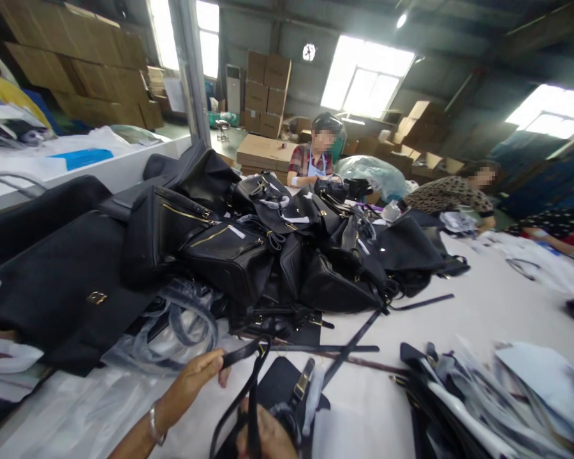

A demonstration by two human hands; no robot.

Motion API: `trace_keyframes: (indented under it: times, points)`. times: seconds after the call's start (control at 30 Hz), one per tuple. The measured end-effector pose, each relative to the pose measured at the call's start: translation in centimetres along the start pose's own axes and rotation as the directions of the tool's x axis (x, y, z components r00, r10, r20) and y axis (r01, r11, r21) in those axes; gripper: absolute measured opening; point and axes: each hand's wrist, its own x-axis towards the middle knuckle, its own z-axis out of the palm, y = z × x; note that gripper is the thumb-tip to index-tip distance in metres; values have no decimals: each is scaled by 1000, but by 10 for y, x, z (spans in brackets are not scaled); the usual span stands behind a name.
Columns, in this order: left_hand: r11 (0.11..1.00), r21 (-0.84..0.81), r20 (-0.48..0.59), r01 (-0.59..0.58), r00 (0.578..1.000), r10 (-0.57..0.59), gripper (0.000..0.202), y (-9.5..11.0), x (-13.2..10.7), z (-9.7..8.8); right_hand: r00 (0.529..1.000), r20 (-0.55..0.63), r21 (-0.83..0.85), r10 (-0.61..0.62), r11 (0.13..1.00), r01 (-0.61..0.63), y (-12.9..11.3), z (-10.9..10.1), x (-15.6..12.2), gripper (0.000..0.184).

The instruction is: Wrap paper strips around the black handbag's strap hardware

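Note:
My left hand (pixel 203 376), with a bangle at the wrist, pinches one end of a narrow black strap (pixel 242 352). The strap loops over and runs down to my right hand (pixel 265 433) at the bottom edge, whose fingers are closed around it, partly hidden. Just beyond my right hand lies a black bag piece (pixel 277 382) with a gold buckle (pixel 303 386) and a tab wrapped in whitish film (pixel 313 398). Clear plastic wrapping and wrapped bag handles (pixel 186 319) lie beyond my left hand.
A large heap of black bags (pixel 249 255) fills the table ahead. Loose straps (pixel 349 347) reach across the white tabletop (pixel 463 287). Blurred black and white pieces (pixel 483 401) lie at right. Several people work around the table; cartons (pixel 268 89) stand behind.

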Motion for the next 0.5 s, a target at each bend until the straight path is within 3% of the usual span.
trace_keyframes:
  times: [0.1, 0.2, 0.3, 0.4, 0.5]
  points:
    - [995, 91, -104, 43, 994, -33, 42, -14, 1, -12, 999, -44, 5, 18, 1000, -18, -17, -6, -7, 69]
    - [977, 200, -49, 68, 997, -59, 44, -26, 1, -18, 998, -58, 13, 36, 999, -35, -32, -6, -14, 86]
    - [971, 225, -30, 77, 997, -72, 44, -32, 1, -15, 999, -36, -232, -17, 973, 8, -32, -3, -18, 88]
    - [985, 145, -74, 92, 994, -82, 42, -30, 0, -10, 971, -166, -538, -172, 841, 57, -18, -3, -16, 71]
    - [995, 46, -49, 92, 995, -90, 40, -22, 0, -14, 939, -267, -617, -215, 787, 5, -2, -11, -10, 66]
